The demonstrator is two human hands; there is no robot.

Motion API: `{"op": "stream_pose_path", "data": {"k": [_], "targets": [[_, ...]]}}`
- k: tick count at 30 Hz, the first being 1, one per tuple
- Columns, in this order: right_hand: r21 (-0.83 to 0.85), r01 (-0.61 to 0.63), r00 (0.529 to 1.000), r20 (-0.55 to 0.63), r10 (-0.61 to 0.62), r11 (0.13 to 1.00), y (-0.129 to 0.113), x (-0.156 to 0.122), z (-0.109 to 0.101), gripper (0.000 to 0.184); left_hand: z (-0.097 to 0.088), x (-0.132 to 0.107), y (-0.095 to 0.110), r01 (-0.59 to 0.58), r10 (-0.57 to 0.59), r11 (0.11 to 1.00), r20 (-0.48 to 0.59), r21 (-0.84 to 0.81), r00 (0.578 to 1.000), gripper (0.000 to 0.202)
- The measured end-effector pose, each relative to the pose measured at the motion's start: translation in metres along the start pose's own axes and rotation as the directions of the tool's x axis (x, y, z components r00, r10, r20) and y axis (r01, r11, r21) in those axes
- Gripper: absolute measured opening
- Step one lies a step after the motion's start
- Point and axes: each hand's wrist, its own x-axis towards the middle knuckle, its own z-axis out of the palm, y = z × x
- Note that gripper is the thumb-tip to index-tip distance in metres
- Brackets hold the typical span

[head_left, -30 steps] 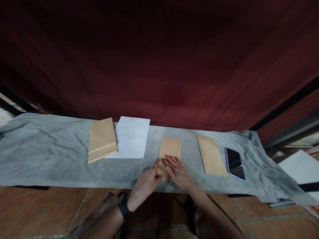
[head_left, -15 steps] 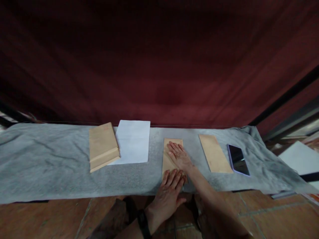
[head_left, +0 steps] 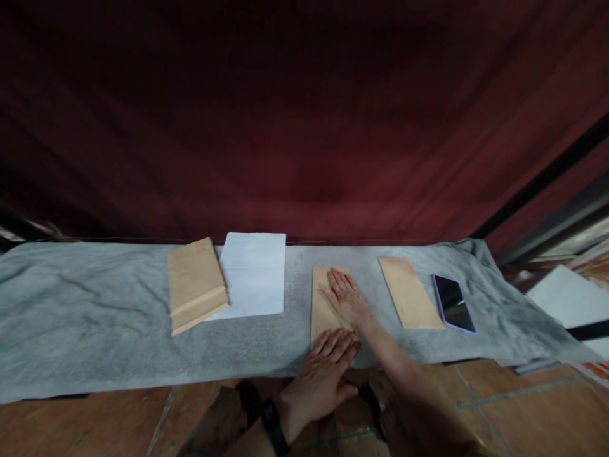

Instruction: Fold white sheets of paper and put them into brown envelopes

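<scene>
A brown envelope (head_left: 322, 306) lies lengthwise on the grey cloth (head_left: 95, 317) in front of me. My right hand (head_left: 346, 296) lies flat on its far half, fingers stretched out. My left hand (head_left: 326, 371), with a black band on the wrist, rests flat on the envelope's near end at the cloth's front edge, fingers together and straight. Neither hand grips anything.
A stack of brown envelopes (head_left: 194, 285) lies to the left, overlapping a white sheet (head_left: 254, 273). Another brown envelope (head_left: 410, 292) and a dark phone (head_left: 453, 303) lie to the right. A dark red curtain (head_left: 304, 127) hangs behind. Tiled floor (head_left: 95, 425) shows below.
My right hand slid up the envelope from its near end to its far half. My left hand moved right from beside the envelope and now lies flat on its near end.
</scene>
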Motion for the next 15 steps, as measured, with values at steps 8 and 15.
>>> {"op": "stream_pose_path", "data": {"k": [8, 15], "targets": [[0.022, 0.114, 0.989, 0.091, -0.116, 0.993, -0.003, -0.032, -0.009, 0.059, -0.029, 0.008, -0.016, -0.003, 0.034, 0.966, 0.113, -0.258, 0.993, 0.073], [0.093, 0.206, 0.973, 0.089, -0.215, 0.974, -0.013, -0.056, -0.016, 0.061, -0.046, 0.032, -0.047, 0.136, -0.324, 0.801, -0.232, -0.583, 0.917, 0.035]]}}
